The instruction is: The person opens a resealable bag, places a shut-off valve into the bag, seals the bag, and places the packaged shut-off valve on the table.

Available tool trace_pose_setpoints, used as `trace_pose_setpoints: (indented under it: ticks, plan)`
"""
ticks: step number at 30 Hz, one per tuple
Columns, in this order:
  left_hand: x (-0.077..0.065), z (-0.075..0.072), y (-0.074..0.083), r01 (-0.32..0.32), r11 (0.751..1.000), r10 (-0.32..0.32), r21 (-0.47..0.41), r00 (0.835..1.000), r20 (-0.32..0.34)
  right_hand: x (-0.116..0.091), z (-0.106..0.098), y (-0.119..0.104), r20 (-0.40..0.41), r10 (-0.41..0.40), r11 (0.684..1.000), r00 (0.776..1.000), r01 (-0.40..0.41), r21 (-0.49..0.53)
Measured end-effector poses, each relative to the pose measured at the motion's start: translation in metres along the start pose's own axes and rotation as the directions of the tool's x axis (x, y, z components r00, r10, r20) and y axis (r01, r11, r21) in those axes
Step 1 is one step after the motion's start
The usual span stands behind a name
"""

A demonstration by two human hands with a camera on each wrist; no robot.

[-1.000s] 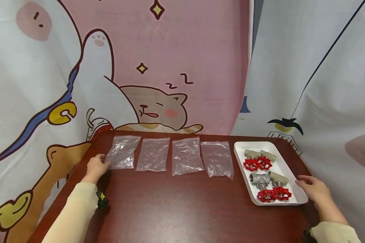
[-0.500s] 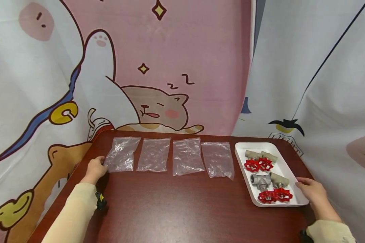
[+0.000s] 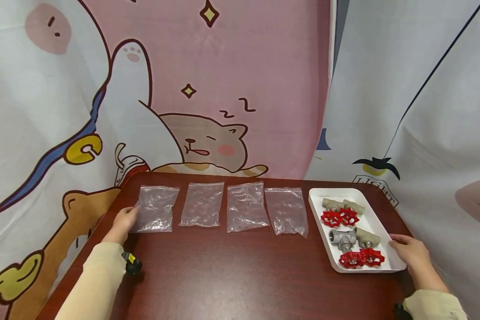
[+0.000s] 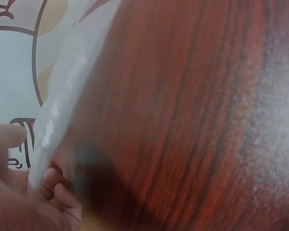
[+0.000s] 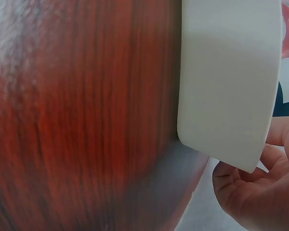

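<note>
Left hand (image 3: 125, 221): we see thumb and fingers pinching the left edge of the leftmost clear bag (image 3: 156, 209); the left wrist view shows the plastic running between them. Whether that bag lies fully flat on the table (image 3: 240, 271), we can't say for sure; the wrist view is soft there.

Right hand (image 3: 414, 253): clamped on the right side of the white tray (image 3: 370, 218), near its near corner, thumb up by the rim, other fingers curled in below.

Three more clear bags lie in a row rightward: second bag (image 3: 202, 205), third bag (image 3: 246, 209), fourth bag (image 3: 286, 211). Last one sits just beside the tray.

In the tray we count four valves with red handwheels: two beige valves (image 3: 331, 218) at the far end, then a silver valve (image 3: 343, 239) and another beige valve (image 3: 366, 237) side by side at the near end. Cartoon cloth (image 3: 260, 58) hangs behind.
</note>
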State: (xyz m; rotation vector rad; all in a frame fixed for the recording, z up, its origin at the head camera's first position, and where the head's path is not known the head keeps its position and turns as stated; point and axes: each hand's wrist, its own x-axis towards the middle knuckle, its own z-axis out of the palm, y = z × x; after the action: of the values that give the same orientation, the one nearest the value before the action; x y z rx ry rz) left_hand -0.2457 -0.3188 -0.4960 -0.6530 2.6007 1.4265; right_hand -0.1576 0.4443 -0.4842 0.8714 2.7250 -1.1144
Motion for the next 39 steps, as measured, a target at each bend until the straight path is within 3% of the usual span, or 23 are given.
trace_pose_setpoints:
  ticks: [5, 12, 20, 24, 29, 35, 39]
  plan:
    - [0.001, 0.002, -0.003, -0.068, 0.997, 0.069, 0.023, 0.997, -0.035, 0.0, 0.001, 0.0, -0.016, 0.016, 1.0, 1.0, -0.016, 0.012]
    - [0.004, 0.004, -0.002, -0.09, 0.986, 0.09, -0.138, 0.996, -0.006, 0.005, 0.001, 0.0, 0.002, 0.033, 0.999, 0.999, -0.033, 0.013]
    - [0.001, 0.004, 0.008, -0.025, 0.97, 0.012, -0.241, 0.998, -0.057, 0.006, 0.002, 0.003, -0.008, 0.017, 1.0, 1.0, -0.017, -0.004]
    - [-0.004, 0.005, 0.015, -0.051, 0.956, 0.017, -0.288, 0.993, -0.12, 0.004, 0.002, 0.002, -0.004, 0.023, 1.0, 1.0, -0.023, 0.0]
    - [-0.008, 0.006, 0.023, -0.152, 0.953, 0.107, -0.262, 0.978, -0.177, 0.002, 0.002, 0.0, -0.011, 0.019, 1.0, 1.0, -0.019, -0.002]
    - [-0.01, 0.006, 0.032, -0.201, 0.959, 0.158, -0.2, 0.965, -0.21, 0.0, 0.002, 0.0, -0.02, 0.016, 1.0, 1.0, -0.017, -0.011]
    - [-0.012, 0.004, 0.037, -0.256, 0.95, 0.204, -0.181, 0.943, -0.264, 0.0, 0.002, -0.001, -0.02, 0.021, 1.0, 1.0, -0.021, -0.012]
